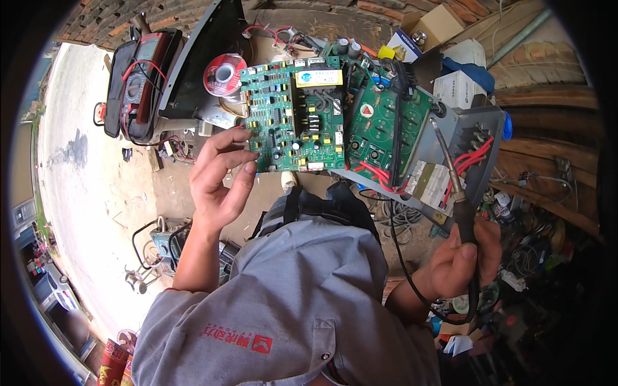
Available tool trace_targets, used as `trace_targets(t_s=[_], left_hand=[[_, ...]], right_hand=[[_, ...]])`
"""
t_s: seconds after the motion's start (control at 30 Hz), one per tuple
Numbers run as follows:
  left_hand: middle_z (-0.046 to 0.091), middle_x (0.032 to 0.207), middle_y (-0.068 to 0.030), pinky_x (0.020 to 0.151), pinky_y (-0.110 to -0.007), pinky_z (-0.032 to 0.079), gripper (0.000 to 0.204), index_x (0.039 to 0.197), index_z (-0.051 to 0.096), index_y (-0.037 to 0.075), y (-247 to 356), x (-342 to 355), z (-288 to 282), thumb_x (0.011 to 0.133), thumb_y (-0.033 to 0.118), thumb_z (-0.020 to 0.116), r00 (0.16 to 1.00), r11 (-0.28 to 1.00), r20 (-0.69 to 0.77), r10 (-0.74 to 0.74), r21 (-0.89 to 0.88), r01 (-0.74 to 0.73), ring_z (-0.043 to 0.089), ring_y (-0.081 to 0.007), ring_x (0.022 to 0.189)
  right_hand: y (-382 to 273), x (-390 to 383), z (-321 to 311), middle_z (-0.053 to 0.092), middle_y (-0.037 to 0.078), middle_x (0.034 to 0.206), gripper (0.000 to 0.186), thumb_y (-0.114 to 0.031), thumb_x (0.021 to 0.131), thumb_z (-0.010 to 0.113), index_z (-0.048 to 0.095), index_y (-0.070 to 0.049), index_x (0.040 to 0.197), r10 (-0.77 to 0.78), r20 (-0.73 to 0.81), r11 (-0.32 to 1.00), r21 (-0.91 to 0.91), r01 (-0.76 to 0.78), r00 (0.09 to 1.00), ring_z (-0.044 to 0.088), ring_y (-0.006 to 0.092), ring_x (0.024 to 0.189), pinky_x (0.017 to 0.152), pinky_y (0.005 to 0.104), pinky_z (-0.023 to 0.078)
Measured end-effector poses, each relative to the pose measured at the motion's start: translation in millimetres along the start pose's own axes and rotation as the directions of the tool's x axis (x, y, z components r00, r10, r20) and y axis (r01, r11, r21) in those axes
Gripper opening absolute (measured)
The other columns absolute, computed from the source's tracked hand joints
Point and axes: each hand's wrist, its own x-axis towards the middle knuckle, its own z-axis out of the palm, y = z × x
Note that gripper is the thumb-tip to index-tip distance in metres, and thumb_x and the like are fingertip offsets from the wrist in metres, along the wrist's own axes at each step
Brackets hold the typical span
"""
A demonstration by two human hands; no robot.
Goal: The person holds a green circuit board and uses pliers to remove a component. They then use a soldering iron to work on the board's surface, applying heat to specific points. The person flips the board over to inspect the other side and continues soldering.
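Note:
My left hand (221,170) grips the lower left edge of a populated green circuit board (270,112), which carries a yellow-labelled component near its top. My right hand (467,257) holds a soldering iron (460,209) by its dark handle, its metal tip pointing up over the right end of a grey open chassis (479,128). A second green board (402,119) sits in that chassis, with red wires and a black cable. A red solder spool (212,78) lies left of the held board, beside a dark metal cover (190,61).
A multimeter (138,83) in a black case lies at the upper left. Cardboard boxes (441,22) and blue cloth are at the back right. A machine with a tube frame (164,241) stands on the ground at lower left. Coiled cables and clutter (515,251) fill the right side below.

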Motion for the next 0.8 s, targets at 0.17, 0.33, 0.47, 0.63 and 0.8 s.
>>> trace_targets(t_s=[0.17, 0.33, 0.47, 0.63, 0.8], left_hand=[[0.066, 0.118, -0.019, 0.093, -0.037, 0.05, 0.015, 0.097, 0.073, -0.002, -0.2, -0.4, 3.5, 0.082, -0.002, 0.071, 1.0, 1.0, -0.024, -0.021, -0.012, 0.02, 0.065, -0.0285, 0.108], [0.066, 0.118, -0.0187, 0.093, -0.036, 0.05, 0.015, 0.097, 0.073, -0.001, 2.4, -0.3, 6.1, 0.082, -0.002, 0.071, 0.997, 0.997, -0.028, -0.067, -0.027, 0.066, 0.065, -0.0278, 0.105], [0.064, 0.121, -0.0188, 0.093, -0.036, 0.05, 0.015, 0.098, 0.072, -0.002, 2.2, 0.4, 7.5, 0.083, -0.001, 0.07, 0.997, 0.998, -0.037, -0.064, -0.027, 0.063, 0.064, -0.0262, 0.105], [0.054, 0.134, -0.0159, 0.094, -0.031, 0.047, 0.025, 0.119, 0.063, -0.002, -3.4, -8.8, 19.2, 0.095, 0.005, 0.066, 0.953, 0.93, -0.116, -0.279, -0.28, 0.238, 0.057, -0.0194, 0.114], [0.055, 0.135, -0.0107, 0.095, -0.029, 0.048, 0.049, 0.142, 0.042, 0.0, -4.9, -8.5, 28.6, 0.099, 0.011, 0.063, 0.863, 0.723, -0.036, -0.504, -0.563, 0.399, 0.057, -0.0173, 0.116]], right_hand=[[1.7, 0.4, -0.6, 0.054, 0.019, 0.09, 0.034, -0.02, 0.096, 0.058, 0.059, 0.01, 0.111, -0.015, 0.002, 1.0, -0.014, 0.015, 1.0, 0.046, 0.0173, 0.066, 0.06, 0.0319, 0.038], [0.6, 0.5, 3.3, 0.053, 0.018, 0.087, 0.033, -0.02, 0.096, 0.058, 0.058, 0.01, 0.11, -0.02, -0.013, 0.999, -0.028, 0.02, 1.0, 0.045, 0.0175, 0.065, 0.06, 0.0317, 0.038], [1.1, 1.8, 1.8, 0.051, 0.016, 0.086, 0.034, -0.021, 0.095, 0.058, 0.058, 0.01, 0.111, -0.035, 0.004, 0.998, -0.045, 0.036, 0.999, 0.045, 0.0176, 0.065, 0.059, 0.0319, 0.037], [0.7, 1.4, 1.7, 0.051, 0.015, 0.085, 0.034, -0.021, 0.095, 0.058, 0.058, 0.01, 0.111, -0.027, 0.004, 0.998, -0.055, 0.027, 1.0, 0.045, 0.0176, 0.064, 0.059, 0.0323, 0.037], [1.8, 0.9, 0.8, 0.052, 0.017, 0.087, 0.034, -0.02, 0.095, 0.058, 0.058, 0.01, 0.112, -0.037, 0.014, 0.998, -0.055, 0.038, 0.999, 0.045, 0.0176, 0.064, 0.059, 0.0326, 0.037]])
